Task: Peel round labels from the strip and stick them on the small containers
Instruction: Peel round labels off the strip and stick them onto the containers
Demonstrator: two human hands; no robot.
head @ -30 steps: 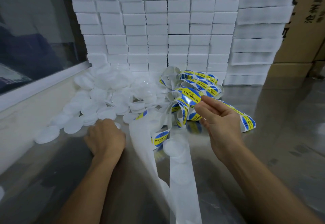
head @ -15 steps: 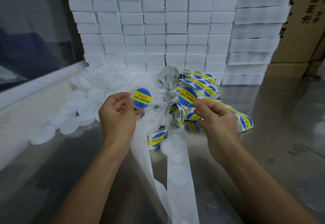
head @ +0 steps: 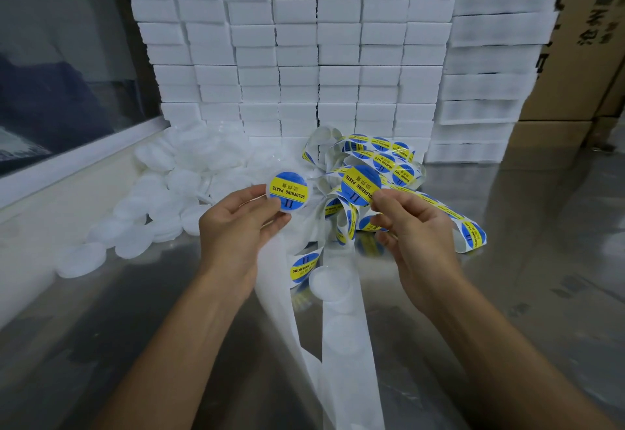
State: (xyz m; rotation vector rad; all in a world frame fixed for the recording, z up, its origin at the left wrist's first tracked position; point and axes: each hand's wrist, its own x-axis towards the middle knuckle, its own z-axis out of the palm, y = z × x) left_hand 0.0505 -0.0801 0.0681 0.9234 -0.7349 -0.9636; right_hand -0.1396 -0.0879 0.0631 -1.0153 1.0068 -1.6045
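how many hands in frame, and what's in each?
2. Left hand holds a labelled container; right hand pinches a peeled label above the strip.

The empty backing strip (head: 345, 345) runs off the near edge. The left hand (head: 236, 227) hides the lower rim of its labelled container (head: 289, 189). Far right, the cardboard boxes (head: 581, 41) are cropped, their print blurred. The tangled label strip (head: 378, 159) hides its own inner coils.
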